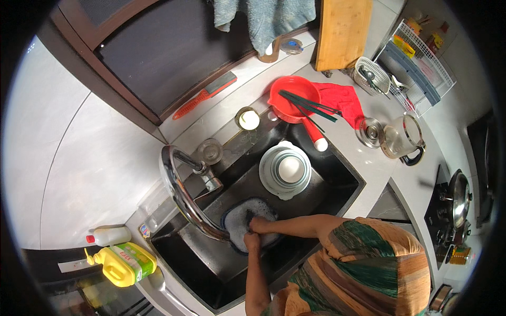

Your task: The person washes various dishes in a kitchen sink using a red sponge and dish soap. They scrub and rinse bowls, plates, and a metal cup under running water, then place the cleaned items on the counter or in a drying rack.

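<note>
A dark-rimmed round basin full of white suds sits in the black sink. Both hands meet over its near side. My right hand reaches in from the right, fingers curled down at a small dark thing partly sunk in the foam. Just below it, my left hand is bent in a loose fist, its fingertips hidden. What either hand grips is unclear. Beyond the basin stands a nested stack of white bowls. The chrome faucet arches over the basin's left edge.
A red colander with dark green chopsticks across it rests at the sink's far corner. On the right counter are a glass lid and a glass pot. A yellow detergent jug lies at left beside a white bottle.
</note>
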The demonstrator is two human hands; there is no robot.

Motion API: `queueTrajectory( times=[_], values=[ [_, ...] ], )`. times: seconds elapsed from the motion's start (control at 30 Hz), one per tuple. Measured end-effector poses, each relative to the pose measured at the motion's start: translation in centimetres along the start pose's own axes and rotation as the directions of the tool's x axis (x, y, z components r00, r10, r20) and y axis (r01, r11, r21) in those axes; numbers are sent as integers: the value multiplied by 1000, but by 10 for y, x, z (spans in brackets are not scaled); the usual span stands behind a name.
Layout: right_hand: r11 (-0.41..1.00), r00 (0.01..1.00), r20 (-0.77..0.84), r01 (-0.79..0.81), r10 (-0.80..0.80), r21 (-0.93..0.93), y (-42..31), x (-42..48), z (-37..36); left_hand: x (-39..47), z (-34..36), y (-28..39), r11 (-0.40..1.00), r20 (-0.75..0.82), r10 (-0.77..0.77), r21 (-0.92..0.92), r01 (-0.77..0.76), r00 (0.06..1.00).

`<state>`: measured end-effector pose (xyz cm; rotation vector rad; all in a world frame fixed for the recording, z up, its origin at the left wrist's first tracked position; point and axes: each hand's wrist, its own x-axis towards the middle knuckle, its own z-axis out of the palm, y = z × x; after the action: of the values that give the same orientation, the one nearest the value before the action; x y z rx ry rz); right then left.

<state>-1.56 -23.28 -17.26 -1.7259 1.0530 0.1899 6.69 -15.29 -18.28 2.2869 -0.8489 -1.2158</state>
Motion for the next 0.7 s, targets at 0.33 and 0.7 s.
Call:
queueTrajectory(
  times=[0.33,0.7],
  values=[
    [990,999,16,-28,30,-141,-23,-19,-34,-19,-31,31,851,133,-208,-464,246,969],
    [818,941,288,-304,177,489,0,-13,-9,-5,-20,15,995,-217,-48,-92,28,975]
  ],
)
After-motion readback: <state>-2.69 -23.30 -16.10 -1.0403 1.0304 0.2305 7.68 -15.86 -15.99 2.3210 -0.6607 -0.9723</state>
